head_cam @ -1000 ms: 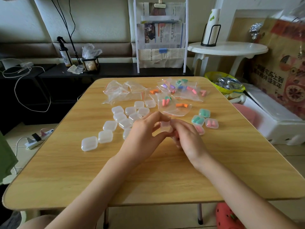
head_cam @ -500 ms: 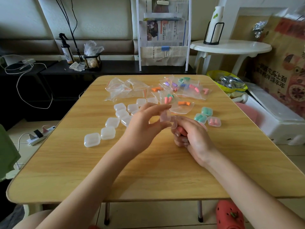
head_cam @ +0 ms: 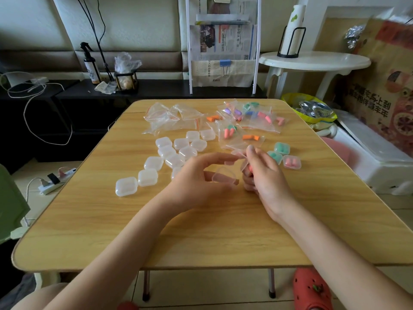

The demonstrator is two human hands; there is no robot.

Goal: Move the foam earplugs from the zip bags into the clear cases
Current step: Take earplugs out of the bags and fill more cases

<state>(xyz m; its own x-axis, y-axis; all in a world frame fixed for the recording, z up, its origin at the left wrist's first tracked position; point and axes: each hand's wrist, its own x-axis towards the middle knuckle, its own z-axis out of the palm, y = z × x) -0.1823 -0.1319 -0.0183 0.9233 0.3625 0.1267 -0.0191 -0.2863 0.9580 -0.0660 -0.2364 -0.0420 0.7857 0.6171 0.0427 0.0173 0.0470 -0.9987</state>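
Two hands meet at the middle of the frame over a wooden table (head_cam: 201, 238) with a pale grain finish. Between thumb and fingers the left hand (head_cam: 196, 182) pinches an open clear case (head_cam: 224, 176), a small rounded-square box of thin glossy plastic, its lid tilted up toward the right hand (head_cam: 262, 175). That hand's fingers are curled around a pink foam earplug (head_cam: 249, 170) (only a sliver shows), and its fingertips touch the lid edge. Left of centre lies a cluster of empty cases (head_cam: 176, 151), frosted and closed. Right of the hands sit three filled cases (head_cam: 285, 156), two holding teal plugs, one pink. Toward the upper middle, crinkled zip bags (head_cam: 245, 124) with red seal strips hold orange, pink, purple and teal plugs; emptied bags (head_cam: 169, 118) lie just left of them.
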